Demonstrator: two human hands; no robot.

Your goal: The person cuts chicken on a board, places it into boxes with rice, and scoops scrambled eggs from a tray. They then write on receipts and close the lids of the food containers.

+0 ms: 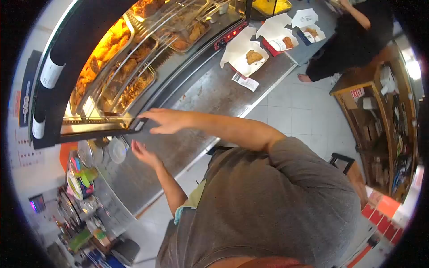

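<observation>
Largest item: the glass-fronted warming cabinet [187,67], ahead of me, its long axis running obliquely along the metal counter [203,100] from near-left to far-right. The counter follows the same line, and my body stands along its outer edge. The cabinet's dark lower bar [96,137] leaves the near corner and runs off to my left, so the two long axes meet at that corner. Fried food [107,53] lies inside, behind the wire racks and beyond the reach of either hand as placed. Three open boxes, the closest of them the white-lidded box [236,47], stand in a row farther along the counter to the right, well apart from both hands. Clear bowls [118,149] sit below the bar, just left of my lower hand. Right hand [166,121]: nearer to the corner; forearm laid across from the right, fingers straight and pointing left at it, thumb apart, grasping nothing that I can see. Left hand [145,154]: closer in to me, below the corner, palm turned up, fingers loosely bent, holding nothing. Smallest item: the pale fitting [140,125] on the corner, just beside the right fingertips; contact cannot be told from this angle.
</observation>
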